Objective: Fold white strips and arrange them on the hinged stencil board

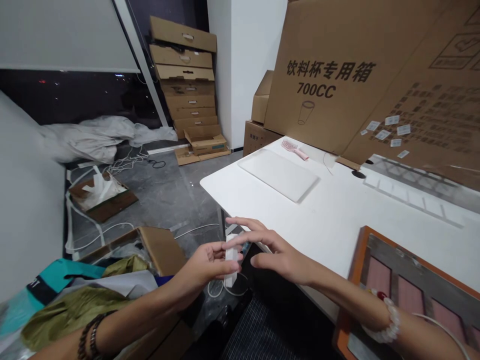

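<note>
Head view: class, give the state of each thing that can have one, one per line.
Left hand, closed on the white piece
White piece, gripped
Right hand, partly open, fingers extended
Hairbrush, lying on the table
Translucent sheet, lying flat
Window blind, partly lowered
Box beside the left arm, open
Cartons by the window, stacked
</note>
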{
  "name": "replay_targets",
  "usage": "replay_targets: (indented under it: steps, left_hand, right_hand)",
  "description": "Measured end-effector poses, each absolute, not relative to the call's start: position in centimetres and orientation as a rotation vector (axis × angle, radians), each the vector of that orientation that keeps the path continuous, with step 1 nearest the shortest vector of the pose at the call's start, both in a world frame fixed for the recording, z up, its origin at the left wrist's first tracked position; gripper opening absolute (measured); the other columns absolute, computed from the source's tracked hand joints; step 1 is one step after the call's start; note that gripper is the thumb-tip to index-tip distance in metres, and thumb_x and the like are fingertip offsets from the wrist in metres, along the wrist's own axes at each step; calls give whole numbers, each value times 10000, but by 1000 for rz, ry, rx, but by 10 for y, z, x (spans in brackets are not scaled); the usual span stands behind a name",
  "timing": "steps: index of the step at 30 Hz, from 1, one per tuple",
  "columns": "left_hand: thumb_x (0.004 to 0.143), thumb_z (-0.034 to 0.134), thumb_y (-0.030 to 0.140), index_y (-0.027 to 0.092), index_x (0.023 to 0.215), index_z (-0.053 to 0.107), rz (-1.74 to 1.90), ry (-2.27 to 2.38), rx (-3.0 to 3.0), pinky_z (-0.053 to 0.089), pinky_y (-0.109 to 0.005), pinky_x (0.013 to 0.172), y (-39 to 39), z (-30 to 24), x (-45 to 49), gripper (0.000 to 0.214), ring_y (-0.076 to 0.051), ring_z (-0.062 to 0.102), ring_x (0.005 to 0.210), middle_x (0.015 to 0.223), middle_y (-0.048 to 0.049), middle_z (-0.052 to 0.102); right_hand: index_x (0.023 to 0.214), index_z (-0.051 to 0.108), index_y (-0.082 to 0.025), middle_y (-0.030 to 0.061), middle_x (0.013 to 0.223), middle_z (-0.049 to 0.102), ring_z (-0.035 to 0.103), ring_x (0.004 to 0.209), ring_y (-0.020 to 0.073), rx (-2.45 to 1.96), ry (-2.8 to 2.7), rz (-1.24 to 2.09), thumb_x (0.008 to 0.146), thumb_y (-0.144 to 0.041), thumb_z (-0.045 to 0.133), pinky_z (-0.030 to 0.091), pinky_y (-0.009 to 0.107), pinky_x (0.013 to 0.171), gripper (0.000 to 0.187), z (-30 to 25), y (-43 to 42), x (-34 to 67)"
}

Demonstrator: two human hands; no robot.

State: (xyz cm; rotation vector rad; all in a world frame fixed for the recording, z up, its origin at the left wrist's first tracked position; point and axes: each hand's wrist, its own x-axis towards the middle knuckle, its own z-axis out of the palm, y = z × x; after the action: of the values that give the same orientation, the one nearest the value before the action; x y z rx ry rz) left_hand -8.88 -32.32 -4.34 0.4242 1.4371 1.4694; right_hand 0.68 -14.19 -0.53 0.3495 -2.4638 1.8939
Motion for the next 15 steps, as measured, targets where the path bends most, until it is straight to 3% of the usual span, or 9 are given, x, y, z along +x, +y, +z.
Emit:
replay_targets:
  steps: [3, 5, 9, 12, 15]
  left_hand:
    - [634, 799, 349, 171, 1063, 674, 1459, 1427, 442, 493, -337, 802, -322, -44, -88, 480, -262, 635, 987, 1082, -114, 681]
    - [644, 794, 346, 161, 1067, 674, 1467, 1423, 435, 490, -349, 821, -323, -45, -88, 477, -253, 643, 951, 1068, -119, 682]
    - [649, 798, 339, 156, 1065, 680, 1461, 1444, 414, 479, -364, 876, -324, -44, -87, 470, -247, 636, 967, 1079, -125, 675]
    - [602, 828, 308, 164, 1047, 678, 1485, 1466, 461, 477, -375, 908, -324, -39, -87, 491, -254, 635, 988, 1058, -115, 686]
    - [559, 857, 262, 180, 994, 665, 1497, 1621, 586, 493, -380, 897, -324, -32, -88, 482, -248, 642, 959, 988, -86, 702]
  right_hand:
    - [1020, 702, -364, -61, 1490, 365, 272, 1398, 227, 334, -2532, 1826, 712, -90, 534, 135, 556, 1136, 444, -2, -141, 8]
    - [1108, 663, -374, -52, 1515, 326, 238, 1413, 235, 282, -2535, 1808, 741, -114, 536, 117, 575, 1135, 467, -3, -140, 7]
    - [1390, 407, -357, 4, 1534, 294, 224, 1422, 204, 249, -2415, 1875, 780, -171, 545, 138, 526, 1160, 652, -8, -136, 3]
    - [1330, 473, -331, 22, 1482, 382, 283, 1398, 205, 166, -2397, 1912, 774, -155, 534, 161, 521, 1163, 586, -11, -136, 3]
    - [1326, 479, -348, 13, 1472, 391, 286, 1395, 208, 177, -2406, 1906, 739, -94, 503, 173, 528, 1158, 640, -9, -138, 8]
